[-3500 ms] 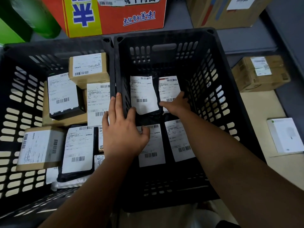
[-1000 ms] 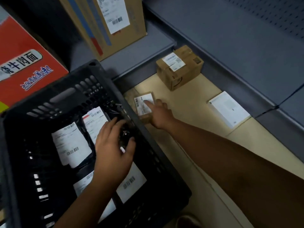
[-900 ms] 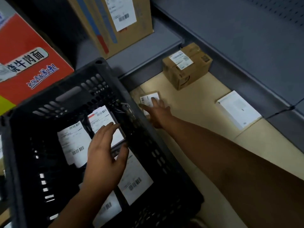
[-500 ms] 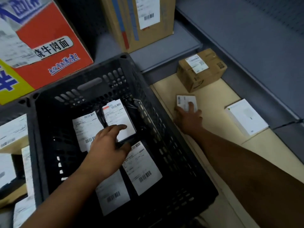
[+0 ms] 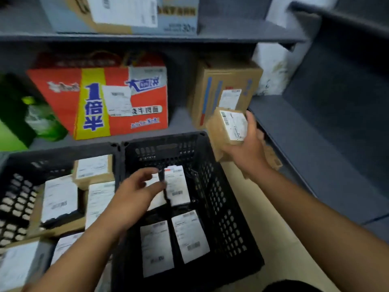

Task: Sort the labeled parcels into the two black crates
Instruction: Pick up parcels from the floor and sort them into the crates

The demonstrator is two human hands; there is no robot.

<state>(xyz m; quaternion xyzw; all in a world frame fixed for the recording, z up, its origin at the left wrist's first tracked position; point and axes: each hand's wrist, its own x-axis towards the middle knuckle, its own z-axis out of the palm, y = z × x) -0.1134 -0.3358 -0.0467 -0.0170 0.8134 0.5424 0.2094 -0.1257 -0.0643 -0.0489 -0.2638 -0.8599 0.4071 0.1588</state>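
The orange carton (image 5: 147, 98) reads "1倍半"; the top-shelf box (image 5: 176, 17) shows "30".

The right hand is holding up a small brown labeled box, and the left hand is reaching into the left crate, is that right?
Not quite: in the head view the left hand reaches into the right crate; the right hand does hold the small brown labeled box.

The left hand (image 5: 136, 192) reaches forward, palm down, its fingers loosely bent and slightly spread, with the thumb apart beneath them. Its bare forearm runs in from the lower left. The right hand (image 5: 248, 152) is held higher and off to the right, fingers and thumb curled round a small cardboard parcel (image 5: 229, 127). Its bare forearm stretches in from the lower right.
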